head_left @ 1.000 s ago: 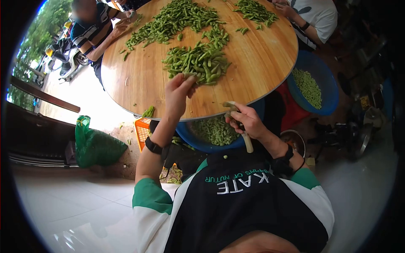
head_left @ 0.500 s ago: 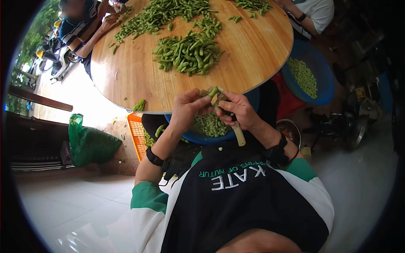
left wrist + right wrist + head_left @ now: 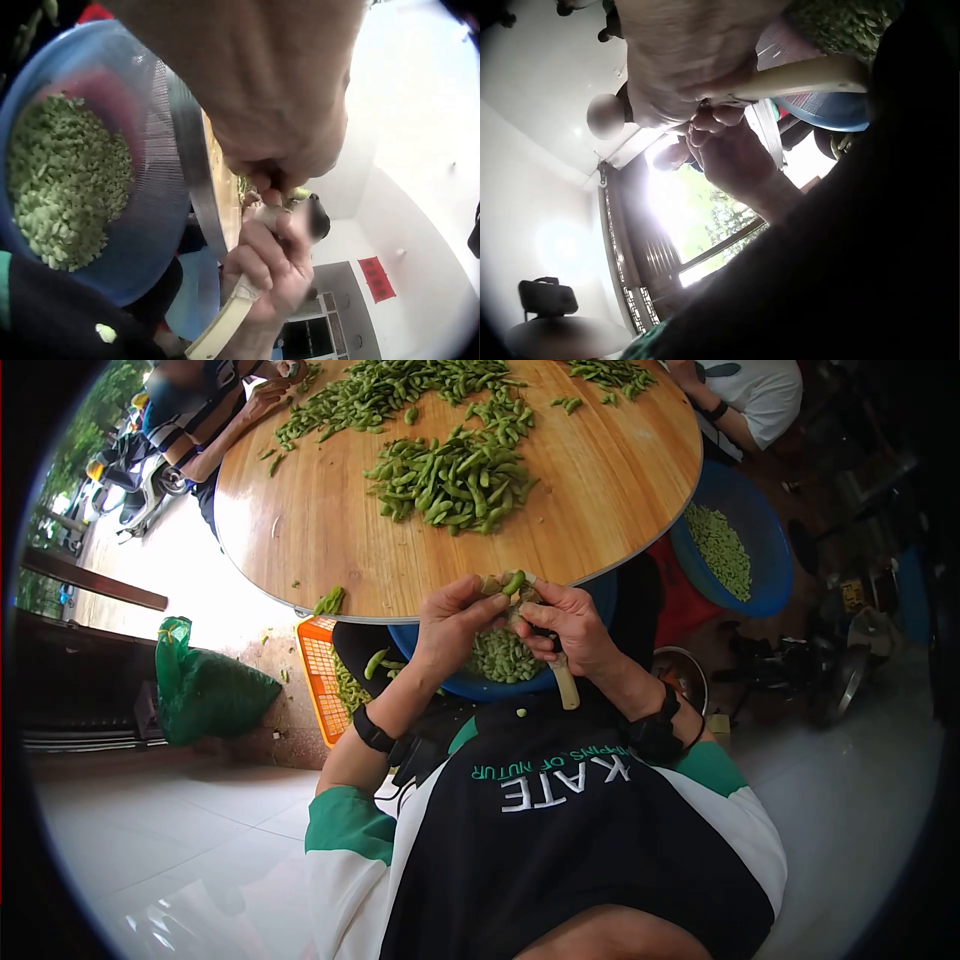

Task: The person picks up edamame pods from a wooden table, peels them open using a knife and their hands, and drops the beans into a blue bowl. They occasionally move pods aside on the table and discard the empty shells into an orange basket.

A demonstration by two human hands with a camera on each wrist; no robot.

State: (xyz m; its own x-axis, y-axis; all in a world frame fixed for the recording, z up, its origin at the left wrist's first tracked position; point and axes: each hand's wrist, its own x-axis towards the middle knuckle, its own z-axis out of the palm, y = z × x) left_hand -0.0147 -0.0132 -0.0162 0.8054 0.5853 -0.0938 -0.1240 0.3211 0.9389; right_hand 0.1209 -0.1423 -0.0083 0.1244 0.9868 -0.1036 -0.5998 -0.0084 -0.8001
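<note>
Over the near edge of the round wooden table (image 3: 600,490), my left hand (image 3: 450,628) pinches a green soybean pod (image 3: 514,581) between thumb and fingers. My right hand (image 3: 578,628) meets it there, its fingers curled round a tool with a cream handle (image 3: 225,327). That handle points down toward my lap, and the tool's other end is hidden in the hand. Below both hands, a blue basin (image 3: 176,225) holds many shelled green beans (image 3: 67,187). A heap of whole pods (image 3: 450,485) lies on the table just beyond my hands.
A larger pile of pods (image 3: 390,405) covers the far side of the table, where other people sit. An orange basket (image 3: 318,680) and a green bag (image 3: 215,685) are on the left. Another blue basin (image 3: 765,530) with shelled beans stands at the right.
My left hand has come from the pod heap back to my right hand, bringing a pod. In the last half second both hands have stayed together with only slight motion.
</note>
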